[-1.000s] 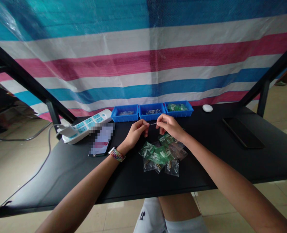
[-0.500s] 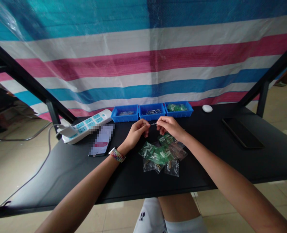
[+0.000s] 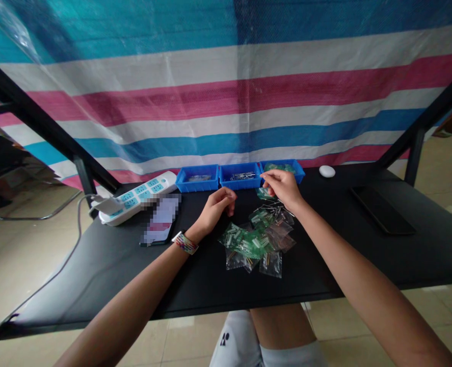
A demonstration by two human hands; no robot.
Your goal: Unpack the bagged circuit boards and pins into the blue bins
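Observation:
My left hand (image 3: 217,203) hovers just above the black table (image 3: 96,265) in front of the middle blue tray (image 3: 240,182), its fingers curled in a pinch; what they hold is too small to make out. My right hand (image 3: 281,186) is stretched out to the near edge between the middle tray and the right blue tray (image 3: 296,176), fingertips pinched together. A small green bag (image 3: 263,193) shows right under its palm. A pile of small clear and green plastic bags (image 3: 254,247) lies on the table below both hands, with several thin metal pins (image 3: 275,208) at its far side.
A third blue tray (image 3: 197,179) stands at the left of the row. A white power strip (image 3: 137,196) and a phone (image 3: 160,221) lie at the left. A white round object (image 3: 326,171) and a flat black device (image 3: 382,209) lie at the right. A striped tarp hangs behind.
My right hand has left the left hand and moved up and to the right, to the trays. The thin pin held between both hands is gone from view. The left hand has stayed put.

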